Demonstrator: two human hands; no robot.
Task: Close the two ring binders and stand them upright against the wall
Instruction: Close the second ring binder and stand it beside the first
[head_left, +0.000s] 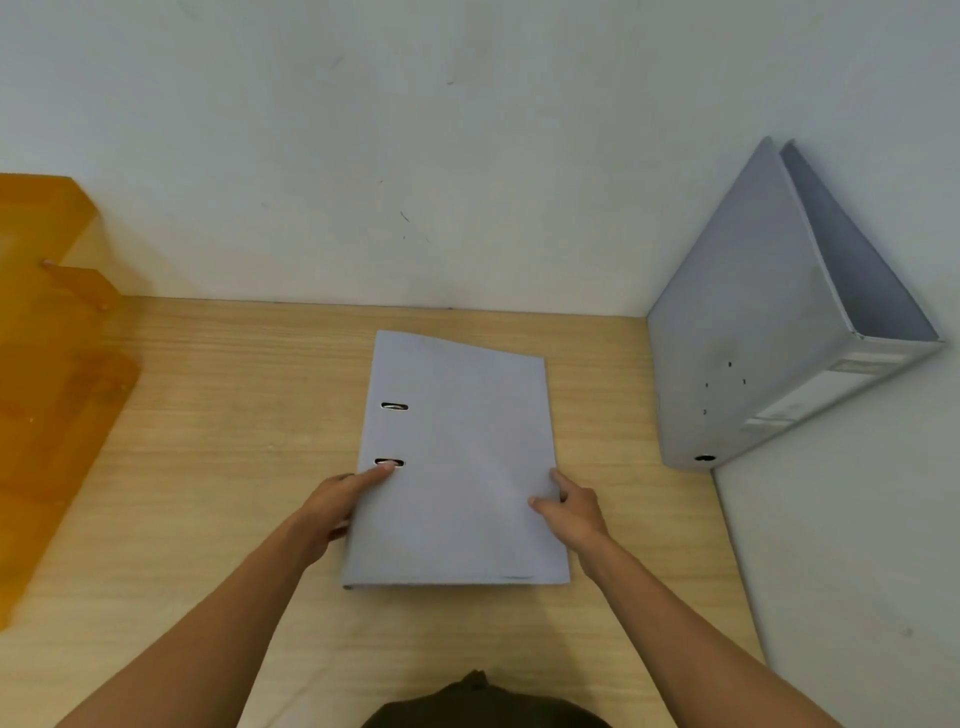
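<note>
A pale lilac ring binder (457, 457) lies flat and closed on the wooden table (208, 415), two slots near its left edge. My left hand (337, 506) grips its left side, thumb on top by the lower slot. My right hand (571, 506) holds its right edge, thumb on the cover. A second lilac binder (748, 332) stands closed in the corner on the right, leaning against the right wall.
A translucent orange stacked paper tray (52, 338) occupies the table's left side. White walls (415, 156) close off the back and the right. Bare wood shows around the flat binder.
</note>
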